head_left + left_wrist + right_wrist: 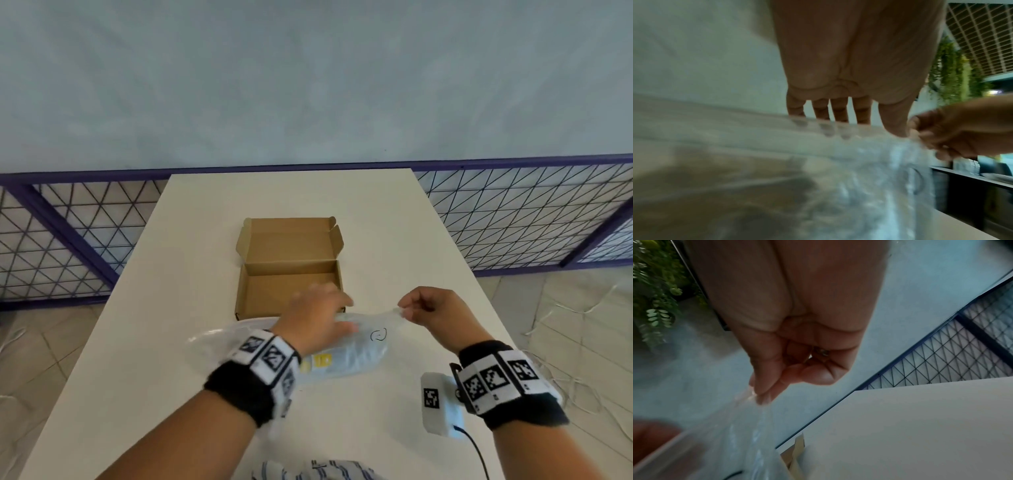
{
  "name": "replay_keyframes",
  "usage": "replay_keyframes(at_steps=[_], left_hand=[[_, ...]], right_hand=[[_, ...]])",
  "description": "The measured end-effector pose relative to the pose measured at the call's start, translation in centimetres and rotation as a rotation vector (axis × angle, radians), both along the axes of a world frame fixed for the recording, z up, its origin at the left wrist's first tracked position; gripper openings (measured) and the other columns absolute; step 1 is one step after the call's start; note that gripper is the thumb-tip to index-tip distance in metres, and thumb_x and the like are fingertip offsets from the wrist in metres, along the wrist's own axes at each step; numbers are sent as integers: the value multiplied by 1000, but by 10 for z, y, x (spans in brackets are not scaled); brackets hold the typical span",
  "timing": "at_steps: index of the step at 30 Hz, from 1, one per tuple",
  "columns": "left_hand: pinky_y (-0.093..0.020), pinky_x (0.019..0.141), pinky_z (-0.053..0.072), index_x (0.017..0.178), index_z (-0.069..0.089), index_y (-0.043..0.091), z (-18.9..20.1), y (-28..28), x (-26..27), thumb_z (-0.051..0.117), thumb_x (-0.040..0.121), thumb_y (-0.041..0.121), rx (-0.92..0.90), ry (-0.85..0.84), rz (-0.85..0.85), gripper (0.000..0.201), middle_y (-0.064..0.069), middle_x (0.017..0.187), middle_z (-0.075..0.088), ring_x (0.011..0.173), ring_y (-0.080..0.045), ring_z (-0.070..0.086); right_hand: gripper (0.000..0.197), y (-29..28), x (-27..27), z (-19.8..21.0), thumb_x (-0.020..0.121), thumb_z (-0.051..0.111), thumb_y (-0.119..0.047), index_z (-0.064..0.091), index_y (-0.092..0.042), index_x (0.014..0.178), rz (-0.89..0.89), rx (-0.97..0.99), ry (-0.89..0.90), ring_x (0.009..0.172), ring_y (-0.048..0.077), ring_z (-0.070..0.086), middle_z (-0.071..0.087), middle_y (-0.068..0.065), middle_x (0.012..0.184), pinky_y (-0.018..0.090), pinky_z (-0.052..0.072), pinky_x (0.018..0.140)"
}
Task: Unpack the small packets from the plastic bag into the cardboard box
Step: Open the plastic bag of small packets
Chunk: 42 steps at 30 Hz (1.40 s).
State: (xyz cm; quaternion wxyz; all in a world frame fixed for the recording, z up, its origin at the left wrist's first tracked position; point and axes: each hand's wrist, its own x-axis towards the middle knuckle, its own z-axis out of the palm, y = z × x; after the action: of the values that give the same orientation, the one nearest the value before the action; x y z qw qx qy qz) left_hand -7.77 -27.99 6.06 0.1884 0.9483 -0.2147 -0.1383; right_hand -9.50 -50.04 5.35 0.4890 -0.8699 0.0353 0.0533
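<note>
An open brown cardboard box [281,291] stands mid-table with its lid tipped back and its floor bare. Just in front of it lies a clear plastic bag [366,346] holding small packets [342,361], one with a yellow label. My left hand [342,317] lies over the bag's middle. In the left wrist view its fingers [838,113] are straight and their tips show blurred through the plastic film [859,178]. My right hand [406,310] pinches the bag's right edge between thumb and fingertips [760,394] and lifts it slightly. The plastic [748,443] hangs below that pinch.
The white table [171,342] has free surface left and right of the box. A purple-framed wire-mesh fence [531,222] runs behind it, and loose white cords [565,315] lie on the tiled floor to the right. Striped cloth [315,471] shows at the near edge.
</note>
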Motion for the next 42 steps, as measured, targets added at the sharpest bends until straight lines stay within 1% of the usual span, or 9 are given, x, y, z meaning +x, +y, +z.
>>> replay_keyframes(at_steps=[3, 7, 14, 22, 28, 31, 35, 38, 42], left_hand=[[-40, 101, 37, 124, 58, 26, -5, -44, 1, 55, 89, 45, -113, 19, -33, 40, 3, 123, 59, 117, -17, 50], [-35, 85, 40, 92, 69, 21, -11, -61, -1, 52, 91, 40, -238, 9, 29, 25, 0, 91, 66, 88, -17, 59], [-35, 93, 39, 101, 72, 22, -14, -36, -3, 51, 93, 36, -235, -75, 82, 26, 3, 103, 69, 98, -15, 60], [-26, 79, 40, 90, 70, 20, 3, -12, 4, 57, 89, 37, -299, -15, 94, 21, 6, 95, 66, 87, -12, 60], [-35, 95, 43, 80, 72, 21, -4, 70, 8, 58, 86, 30, -202, -40, 221, 17, 11, 85, 65, 84, -10, 60], [-32, 87, 49, 71, 71, 27, -6, 138, 10, 67, 78, 34, -147, 47, 333, 11, 11, 81, 68, 85, -14, 64], [-27, 76, 50, 61, 64, 30, -7, 208, 7, 73, 77, 20, -102, 103, 466, 21, 8, 75, 67, 82, -15, 64], [-14, 63, 40, 60, 64, 24, -10, 224, 2, 72, 78, 18, -95, 124, 500, 21, 12, 73, 64, 73, -6, 59], [-12, 60, 38, 62, 66, 20, -13, 220, 1, 72, 79, 16, -104, 127, 525, 18, 9, 73, 65, 70, -6, 58]], right_hand=[[27, 4, 0, -1, 79, 66, 3, 62, -21, 69, 2, 16, -29, 54, -6, 52, 62, -4, 68, 3, 42, 59], [28, 4, -1, -6, 77, 67, 4, 59, -22, 68, -11, 20, -54, 57, 1, 51, 60, -8, 65, 8, 42, 59], [27, 18, 4, -5, 77, 68, 0, 56, -21, 66, 0, -10, -57, 55, 10, 39, 55, -7, 68, 11, 36, 55], [23, 45, 5, 3, 77, 69, -2, 58, -18, 65, -44, -65, -100, 45, 1, 42, 60, -5, 70, 17, 33, 54], [28, 37, 5, -3, 78, 67, 1, 55, -19, 64, -241, -79, -114, 54, 15, 39, 60, -1, 72, 23, 34, 57], [28, 38, 6, -8, 79, 66, 1, 54, -20, 63, -281, -112, -99, 57, 15, 42, 59, -4, 71, 22, 35, 58], [28, 46, 8, -15, 81, 63, 1, 54, -21, 66, -295, -128, -76, 59, 11, 43, 59, -1, 75, 20, 35, 59], [30, 48, 10, -17, 84, 59, 2, 55, -23, 68, -240, -157, -39, 58, 13, 41, 57, -3, 75, 21, 35, 58], [30, 45, 11, -10, 85, 57, 2, 57, -23, 68, -193, -177, -27, 58, 12, 41, 57, -4, 75, 21, 34, 58]])
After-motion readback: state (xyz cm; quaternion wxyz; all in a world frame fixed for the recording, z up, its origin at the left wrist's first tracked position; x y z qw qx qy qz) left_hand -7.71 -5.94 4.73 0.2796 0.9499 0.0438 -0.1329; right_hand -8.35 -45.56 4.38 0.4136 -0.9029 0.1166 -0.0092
